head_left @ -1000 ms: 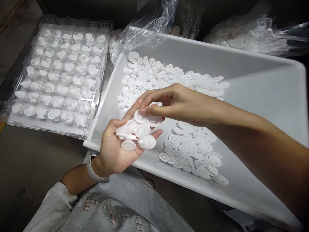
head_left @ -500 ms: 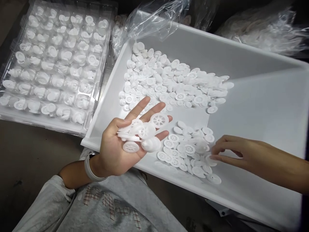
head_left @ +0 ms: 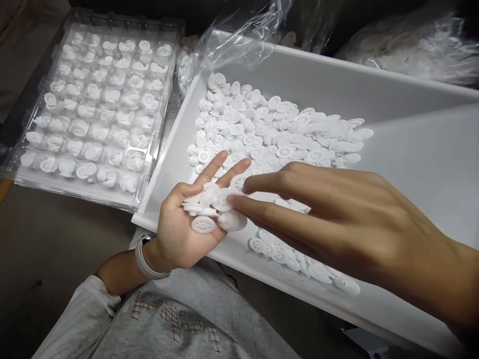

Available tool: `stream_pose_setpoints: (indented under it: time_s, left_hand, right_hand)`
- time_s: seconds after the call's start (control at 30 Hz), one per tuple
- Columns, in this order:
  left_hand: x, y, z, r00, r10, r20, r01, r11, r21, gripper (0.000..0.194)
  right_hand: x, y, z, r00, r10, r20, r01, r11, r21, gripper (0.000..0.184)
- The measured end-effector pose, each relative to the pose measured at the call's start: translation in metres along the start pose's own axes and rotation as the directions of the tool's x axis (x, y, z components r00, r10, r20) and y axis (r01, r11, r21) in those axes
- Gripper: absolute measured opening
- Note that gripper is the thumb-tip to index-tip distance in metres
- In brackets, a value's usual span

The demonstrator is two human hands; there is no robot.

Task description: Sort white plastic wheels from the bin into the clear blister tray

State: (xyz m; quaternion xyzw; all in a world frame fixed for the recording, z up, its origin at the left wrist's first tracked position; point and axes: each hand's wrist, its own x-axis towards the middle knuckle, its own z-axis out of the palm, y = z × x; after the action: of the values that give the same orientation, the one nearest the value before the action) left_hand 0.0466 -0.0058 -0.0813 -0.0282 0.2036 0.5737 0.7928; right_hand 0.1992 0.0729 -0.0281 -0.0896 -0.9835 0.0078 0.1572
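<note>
White plastic wheels point(head_left: 209, 207), small spoked discs with round hubs, lie in a loose heap on the upturned palm of the left hand point(head_left: 183, 229), some flat and some tipped on edge. No brand, label or writing can be read anywhere on them. Well to the left of that hand, a clear blister tray point(head_left: 22, 172) sits on the dark counter point(head_left: 56, 259), its pockets each holding more of the same white parts. The left hand is spread flat, fingers apart, with a pale wristband point(head_left: 144, 262) at the wrist and a grey sleeve point(head_left: 86, 314) below it. Just behind and to the right of the palm stands a white bin point(head_left: 411, 164) with a wide scatter of wheels across its floor. The right hand point(head_left: 337, 219) reaches over the bin, its fingers stretched out and slightly apart, fingertips touching the wheels in the left palm, clamped on nothing that shows. Beyond the bin lie crumpled clear plastic bags point(head_left: 404, 47).
</note>
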Motion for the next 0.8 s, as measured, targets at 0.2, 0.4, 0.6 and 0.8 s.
stream_pose_setpoints:
  time_s: [0.2,0.4,0.6,0.8]
  left_hand:
    - [0.000,0.002,0.002,1.000,0.000,-0.006,0.000,0.999,-0.045,0.046]
    - [0.002,0.000,0.004,0.999,-0.037,-0.004,0.037,0.996,-0.080,0.054]
    - [0.002,-0.001,0.004,1.000,-0.016,0.023,0.018,0.994,-0.109,0.055]
    - [0.002,-0.001,0.005,0.999,-0.024,0.021,0.025,0.996,-0.080,0.055]
  right_hand:
    - [-0.012,0.016,0.002,0.995,-0.057,-0.076,0.057,0.998,-0.004,0.016]
    - [-0.004,0.028,-0.003,0.978,-0.180,-0.105,0.157,0.968,-0.195,0.020]
    - [0.006,0.025,0.004,0.998,0.034,-0.045,-0.035,0.999,-0.022,0.028]
    - [-0.015,0.028,0.007,0.989,-0.112,-0.094,0.097,0.983,-0.156,0.021]
